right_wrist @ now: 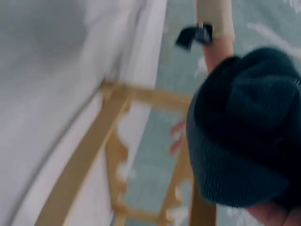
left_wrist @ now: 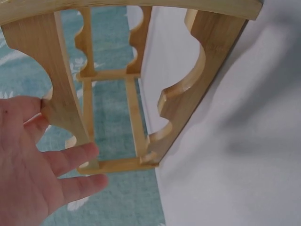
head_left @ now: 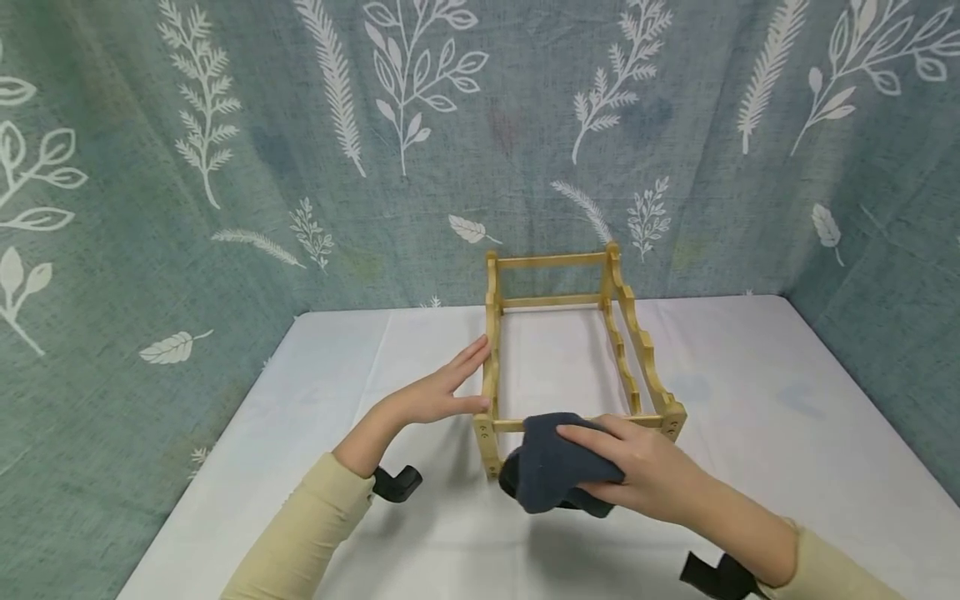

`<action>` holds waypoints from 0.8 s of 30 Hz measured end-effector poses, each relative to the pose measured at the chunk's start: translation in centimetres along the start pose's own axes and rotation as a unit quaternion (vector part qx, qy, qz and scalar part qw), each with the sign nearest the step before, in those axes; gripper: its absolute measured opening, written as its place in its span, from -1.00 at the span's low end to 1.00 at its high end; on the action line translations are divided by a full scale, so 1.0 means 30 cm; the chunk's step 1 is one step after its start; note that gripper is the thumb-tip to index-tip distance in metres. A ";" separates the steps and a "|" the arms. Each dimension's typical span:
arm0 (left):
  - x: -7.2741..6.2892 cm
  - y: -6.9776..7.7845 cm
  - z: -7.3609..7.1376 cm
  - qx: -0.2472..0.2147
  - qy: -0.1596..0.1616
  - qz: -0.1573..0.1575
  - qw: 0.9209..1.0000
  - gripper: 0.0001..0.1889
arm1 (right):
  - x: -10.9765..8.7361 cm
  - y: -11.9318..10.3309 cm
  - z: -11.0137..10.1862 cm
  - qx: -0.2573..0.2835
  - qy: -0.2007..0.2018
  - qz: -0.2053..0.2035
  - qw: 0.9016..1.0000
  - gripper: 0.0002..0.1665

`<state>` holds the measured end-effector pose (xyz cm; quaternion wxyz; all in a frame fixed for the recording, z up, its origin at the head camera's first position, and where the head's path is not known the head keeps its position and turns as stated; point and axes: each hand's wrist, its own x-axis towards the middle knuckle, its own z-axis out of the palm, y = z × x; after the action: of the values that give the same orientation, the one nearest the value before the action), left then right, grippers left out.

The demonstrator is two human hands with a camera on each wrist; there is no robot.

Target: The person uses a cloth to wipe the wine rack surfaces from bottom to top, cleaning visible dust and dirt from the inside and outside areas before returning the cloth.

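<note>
A light wooden rack (head_left: 491,367) with scalloped side rails stands on the white table, its long side running away from me. My left hand (head_left: 438,392) rests against the rack's left side with fingers spread and mostly straight; the left wrist view shows the hand (left_wrist: 33,160) beside a scalloped board (left_wrist: 61,70). With my right hand (head_left: 645,467) I grip a folded dark blue cloth (head_left: 558,462) at the rack's front rail. The cloth (right_wrist: 240,155) covers much of the right wrist view and hides part of that rail and most of the fingers.
A white cloth covers the table (head_left: 750,400). Behind and at both sides hangs a green-blue curtain (head_left: 517,125) printed with white leaves, close to the rack's far end. Black straps (head_left: 397,483) show at both wrists.
</note>
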<state>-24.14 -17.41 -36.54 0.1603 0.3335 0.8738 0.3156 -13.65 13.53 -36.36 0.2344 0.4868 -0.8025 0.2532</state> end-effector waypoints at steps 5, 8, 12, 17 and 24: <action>0.005 0.003 -0.004 -0.002 -0.008 -0.003 1.000 -0.01 | 0.093 -0.038 0.130 -0.035 0.002 -0.009 0.999 -0.21; 0.004 0.005 -0.004 -0.010 -0.009 -0.003 1.000 0.00 | 0.114 -0.052 0.198 -0.098 -0.042 0.004 0.994 -0.24; 0.000 0.010 -0.003 -0.015 -0.009 -0.005 1.000 -0.01 | 0.099 -0.054 0.280 -0.157 -0.133 0.024 0.978 -0.32; -0.005 0.013 -0.006 -0.013 -0.006 -0.007 1.000 0.00 | 0.084 -0.046 0.312 -0.154 -0.177 0.045 0.971 -0.33; -0.009 0.006 -0.010 -0.013 -0.011 -0.009 1.000 0.00 | 0.132 -0.064 0.167 -0.114 -0.088 0.064 0.987 -0.29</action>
<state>-24.03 -17.63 -36.18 0.1771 0.3270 0.8706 0.3220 -14.22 6.97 -37.37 0.1999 0.4249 -0.8732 0.1304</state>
